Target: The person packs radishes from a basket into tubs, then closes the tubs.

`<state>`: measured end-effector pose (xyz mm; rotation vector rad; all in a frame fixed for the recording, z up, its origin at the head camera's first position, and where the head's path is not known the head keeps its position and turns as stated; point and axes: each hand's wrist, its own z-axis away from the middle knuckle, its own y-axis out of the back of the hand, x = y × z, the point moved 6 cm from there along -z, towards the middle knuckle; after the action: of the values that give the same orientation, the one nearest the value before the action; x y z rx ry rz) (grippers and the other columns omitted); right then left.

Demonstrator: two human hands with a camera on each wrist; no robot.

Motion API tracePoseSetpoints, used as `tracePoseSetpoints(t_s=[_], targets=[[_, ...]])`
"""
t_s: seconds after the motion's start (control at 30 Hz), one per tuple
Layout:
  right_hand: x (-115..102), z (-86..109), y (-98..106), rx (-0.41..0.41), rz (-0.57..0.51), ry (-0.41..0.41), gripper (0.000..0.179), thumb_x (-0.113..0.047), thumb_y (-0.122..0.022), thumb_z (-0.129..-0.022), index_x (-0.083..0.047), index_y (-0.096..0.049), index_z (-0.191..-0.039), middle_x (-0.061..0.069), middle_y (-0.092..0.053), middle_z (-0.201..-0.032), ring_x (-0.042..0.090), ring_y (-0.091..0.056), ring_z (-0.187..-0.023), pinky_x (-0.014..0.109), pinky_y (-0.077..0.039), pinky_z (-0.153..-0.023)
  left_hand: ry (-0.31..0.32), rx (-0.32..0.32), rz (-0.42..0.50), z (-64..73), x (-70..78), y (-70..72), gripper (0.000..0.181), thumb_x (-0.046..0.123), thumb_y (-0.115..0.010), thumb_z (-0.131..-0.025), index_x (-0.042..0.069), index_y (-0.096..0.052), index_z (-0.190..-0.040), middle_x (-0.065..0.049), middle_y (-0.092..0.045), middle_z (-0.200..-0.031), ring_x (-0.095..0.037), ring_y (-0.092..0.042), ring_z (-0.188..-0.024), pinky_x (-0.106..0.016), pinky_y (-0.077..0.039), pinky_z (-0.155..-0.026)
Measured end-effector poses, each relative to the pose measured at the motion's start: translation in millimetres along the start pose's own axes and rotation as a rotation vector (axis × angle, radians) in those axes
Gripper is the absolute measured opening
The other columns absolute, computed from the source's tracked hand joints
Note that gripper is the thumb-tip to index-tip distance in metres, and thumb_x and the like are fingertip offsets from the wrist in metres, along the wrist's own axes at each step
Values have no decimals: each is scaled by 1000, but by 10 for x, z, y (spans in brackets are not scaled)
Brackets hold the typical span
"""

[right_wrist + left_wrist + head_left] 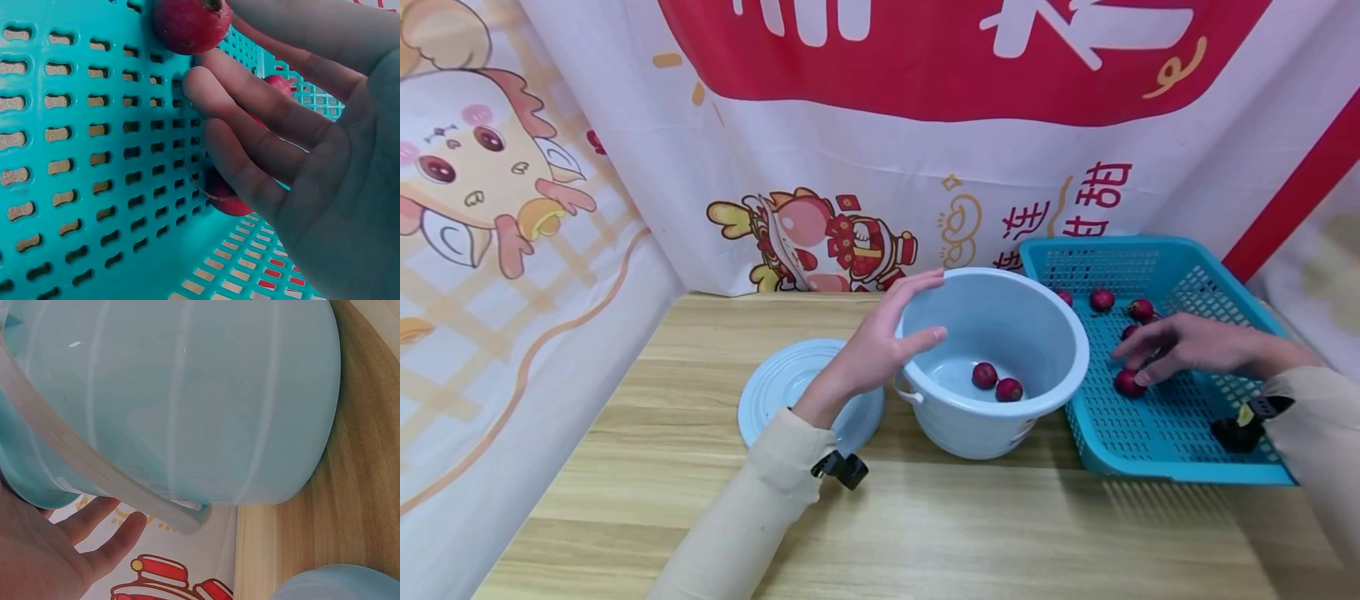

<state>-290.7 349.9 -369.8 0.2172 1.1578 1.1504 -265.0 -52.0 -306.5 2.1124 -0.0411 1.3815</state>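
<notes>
Main risk is the grip at the front radish (1127,383), lying at 8 o'clock in the turquoise basket (1116,437): right hand's (1202,342) thumb is on it, index tip hidden, so can't tell whether the fingers are clamped; other fingers loosely extended, slightly apart. Smooth and round, so an off-centre pinch probably squirts it off towards the loose radishes (1102,300) at 11 o'clock. The black wrist mount (1236,435) hangs low at the basket's 5 o'clock; could snag on the mesh or rim and drag the basket. Light-blue bucket (962,429) sits upright at the basket's 9 o'clock, two radishes (984,375) on its floor. Left hand (880,342) is at its rim, 10 o'clock, fingers straight and spread, not clamped; looks like weak bracing, so a knock could slide the bucket on the table (925,533). Careless drop from rim height could bruise the fruit or bounce off those two. Handle (100,470) hangs down the side; the left hand could catch it.
</notes>
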Motion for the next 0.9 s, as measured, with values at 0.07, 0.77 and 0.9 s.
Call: tracePoseSetpoints(t_s=[0.07,0.77,0.9], targets=[[3,-5,-6,-6,7,0,59,-25,-80,-93,-2,-61,-144,12,-72,-128,23,-62,-117,39,-59,-91,-2,0,0,-1,-1,1,66,32,-65,-100,20,-42,-161,9,-34,-172,-21,-34,-159,-63,-35,-125],[-40,-20,-31,-2,51,-29,49,-25,-75,-98,-1,-65,-139,5,-75,-112,19,-63,-100,34,-56,-84,-1,4,17,-7,-2,0,63,30,-65,-101,18,-44,-160,10,-36,-171,-20,-32,-160,-63,-32,-126],[-48,-23,-3,47,87,-28,46,-25,-75,-98,-1,-67,-137,7,-76,-117,19,-65,-101,35,-57,-84,0,4,22,-6,0,-1,63,30,-65,-101,19,-44,-160,9,-36,-171,-21,-33,-159,-63,-34,-125]])
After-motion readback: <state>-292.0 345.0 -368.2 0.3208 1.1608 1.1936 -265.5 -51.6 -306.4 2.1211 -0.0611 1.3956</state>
